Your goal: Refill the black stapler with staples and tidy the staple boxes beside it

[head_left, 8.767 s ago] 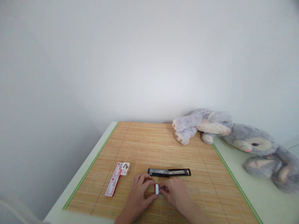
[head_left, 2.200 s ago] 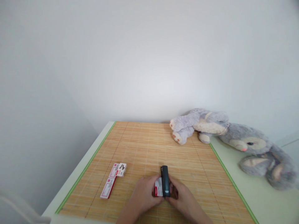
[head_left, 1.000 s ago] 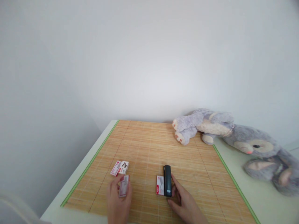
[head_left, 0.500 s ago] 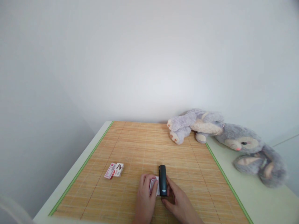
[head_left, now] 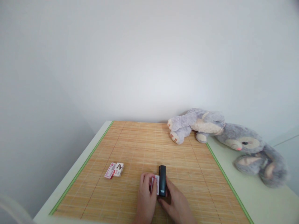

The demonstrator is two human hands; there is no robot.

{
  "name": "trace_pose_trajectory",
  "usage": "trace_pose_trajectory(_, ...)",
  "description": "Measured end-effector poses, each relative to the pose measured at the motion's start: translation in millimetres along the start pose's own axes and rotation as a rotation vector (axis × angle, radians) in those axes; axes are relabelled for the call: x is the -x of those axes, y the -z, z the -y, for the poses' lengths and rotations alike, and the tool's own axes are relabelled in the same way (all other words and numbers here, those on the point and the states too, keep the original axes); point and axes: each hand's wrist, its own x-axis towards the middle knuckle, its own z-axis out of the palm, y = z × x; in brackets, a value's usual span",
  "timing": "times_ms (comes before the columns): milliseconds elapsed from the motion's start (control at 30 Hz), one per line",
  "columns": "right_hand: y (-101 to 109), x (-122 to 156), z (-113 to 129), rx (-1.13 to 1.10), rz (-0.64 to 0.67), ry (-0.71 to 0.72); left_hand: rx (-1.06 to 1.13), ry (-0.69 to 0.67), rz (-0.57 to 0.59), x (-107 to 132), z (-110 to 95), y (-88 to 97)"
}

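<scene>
A closed black stapler (head_left: 162, 183) lies on the bamboo mat (head_left: 140, 146), pointing away from me. Pressed to its left side is a small red-and-white staple box (head_left: 155, 184). My left hand (head_left: 146, 199) has its fingers curled round that box and holds it against the stapler. My right hand (head_left: 175, 203) grips the stapler's near end, with a finger along its right side. Whether a second box lies under my left fingers is hidden.
Two more red-and-white staple boxes (head_left: 114, 170) lie together on the mat to the left. A grey plush rabbit (head_left: 233, 140) sprawls at the back right, half on the pale table (head_left: 252, 193). The mat has a green border; a white wall stands behind.
My left hand picked a staple box from the left group and carried it right to the stapler. In the last half second it has pressed the box closer; the right hand stayed on the stapler.
</scene>
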Motion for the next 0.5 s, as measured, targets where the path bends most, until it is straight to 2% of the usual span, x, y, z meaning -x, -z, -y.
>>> trace_pose_trajectory(133,0,-3,3,0.008,-0.005,-0.019,-0.037,0.05,-0.019,0,0,6.9)
trace_pose_trajectory(367,0,-8,2,0.05,-0.01,-0.034,-0.131,0.11,0.124,-5,-4,16.0)
trace_pose_trajectory(500,0,-8,-1,0.063,-0.008,-0.038,-0.074,0.125,0.077,-3,-3,27.1)
